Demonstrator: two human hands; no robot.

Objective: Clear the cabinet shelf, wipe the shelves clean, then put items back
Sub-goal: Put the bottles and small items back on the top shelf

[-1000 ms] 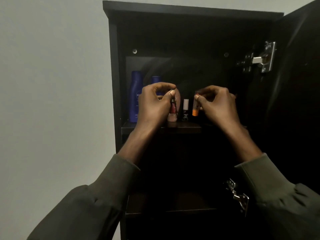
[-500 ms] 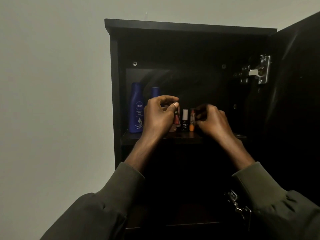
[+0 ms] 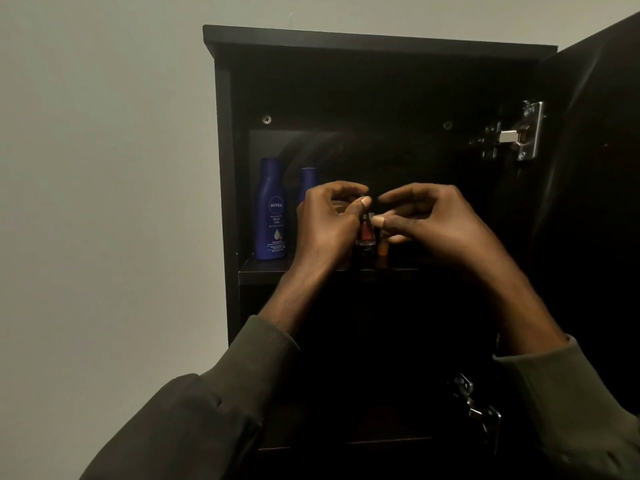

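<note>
- The dark shelf (image 3: 263, 266) sits inside the cabinet (image 3: 346, 39).
- A tall blue Nivea bottle (image 3: 271, 211) stands upright at its left end.
- A second blue bottle (image 3: 307, 183) stands just right of it, further back.
- A small orange bottle (image 3: 382, 249) stands near the middle, partly hidden.

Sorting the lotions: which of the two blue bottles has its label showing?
The left blue bottle, nearest the cabinet wall; the other blue bottle sits mostly behind the left hand.
</note>
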